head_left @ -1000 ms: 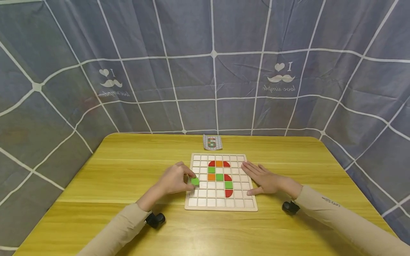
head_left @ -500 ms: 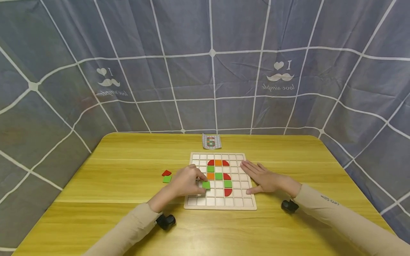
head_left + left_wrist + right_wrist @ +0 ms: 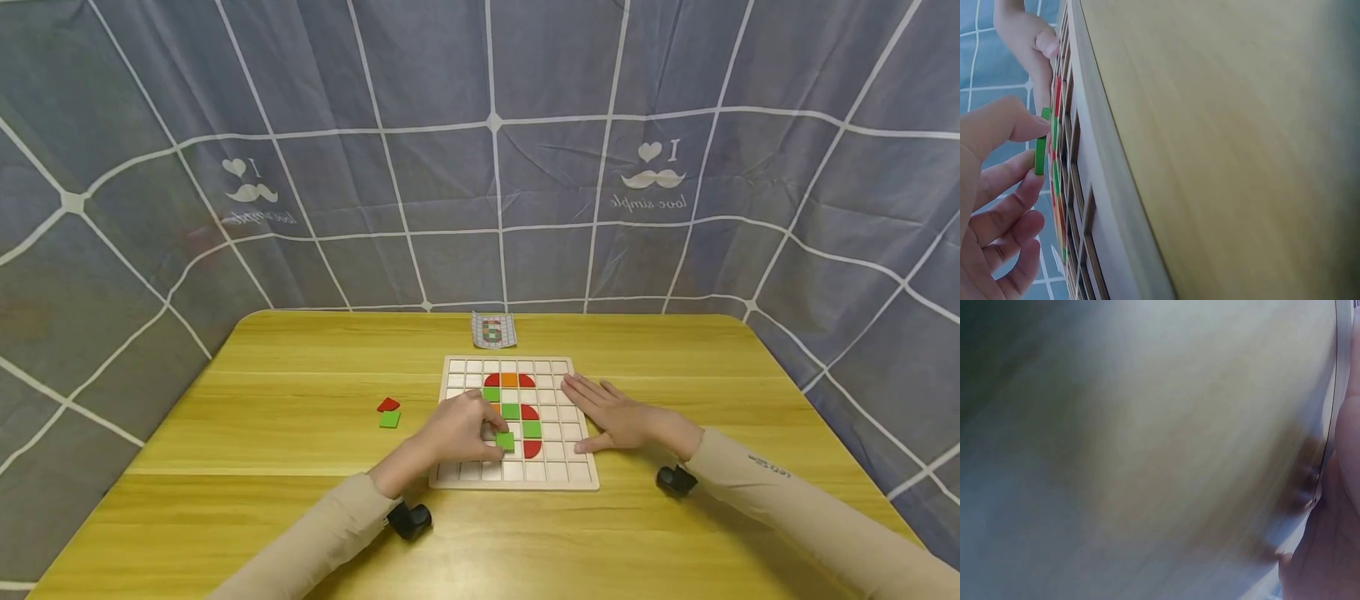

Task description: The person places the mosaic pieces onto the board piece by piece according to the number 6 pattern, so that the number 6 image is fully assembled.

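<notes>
My left hand point(image 3: 467, 427) pinches a green square tile point(image 3: 505, 442) between thumb and fingertips, just above the wooden grid board point(image 3: 566, 475). In the left wrist view the green tile point(image 3: 1041, 140) is seen edge-on, raised off the board's surface. Red quarter-round tiles point(image 3: 532, 450), other green squares point(image 3: 532, 429) and an orange square point(image 3: 509, 380) lie in the board's cells. Part of the pattern is hidden behind the left hand. My right hand point(image 3: 618, 421) rests with straight fingers on the board's right edge.
Left of the board, a loose red quarter-round tile point(image 3: 388, 404) and a loose green tile point(image 3: 389, 420) lie on the wooden table point(image 3: 315, 367). A small printed card point(image 3: 493, 330) with a tile pattern lies behind the board. A grey checked curtain point(image 3: 375, 192) encloses the table.
My left hand has carried the green tile rightward from the board's left edge toward its middle, uncovering the loose red and green tiles on the table. The right hand stays in place.
</notes>
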Tool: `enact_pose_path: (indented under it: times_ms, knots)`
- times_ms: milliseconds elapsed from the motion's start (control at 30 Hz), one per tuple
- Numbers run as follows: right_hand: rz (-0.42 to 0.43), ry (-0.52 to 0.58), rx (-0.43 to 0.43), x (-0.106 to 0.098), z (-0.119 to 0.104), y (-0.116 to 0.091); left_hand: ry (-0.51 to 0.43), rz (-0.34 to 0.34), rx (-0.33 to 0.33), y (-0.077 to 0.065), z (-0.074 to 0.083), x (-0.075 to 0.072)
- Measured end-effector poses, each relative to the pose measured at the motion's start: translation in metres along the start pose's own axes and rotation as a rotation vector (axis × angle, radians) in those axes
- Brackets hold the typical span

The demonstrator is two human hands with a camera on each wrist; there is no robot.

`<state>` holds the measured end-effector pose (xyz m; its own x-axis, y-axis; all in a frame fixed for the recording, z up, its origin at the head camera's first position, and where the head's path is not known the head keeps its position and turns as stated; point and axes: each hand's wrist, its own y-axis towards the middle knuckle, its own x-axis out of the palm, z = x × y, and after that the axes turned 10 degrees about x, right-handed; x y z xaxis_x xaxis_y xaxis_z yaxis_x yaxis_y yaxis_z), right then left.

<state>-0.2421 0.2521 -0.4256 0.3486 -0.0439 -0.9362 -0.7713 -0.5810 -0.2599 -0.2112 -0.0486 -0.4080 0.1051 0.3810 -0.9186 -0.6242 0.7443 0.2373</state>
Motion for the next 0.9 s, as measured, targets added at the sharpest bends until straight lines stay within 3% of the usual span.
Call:
enact_pose_path:
  times_ms: [533,900]
  knots:
    - [-0.014,0.005,0.017,0.0008,0.0,0.0007,-0.086,-0.053,-0.013,0.0046,0.0051,0.0049]
    - [-0.026,0.007,0.029,0.0002,-0.0004,0.0003,-0.066,-0.088,0.002,0.0035,0.0055,0.0056]
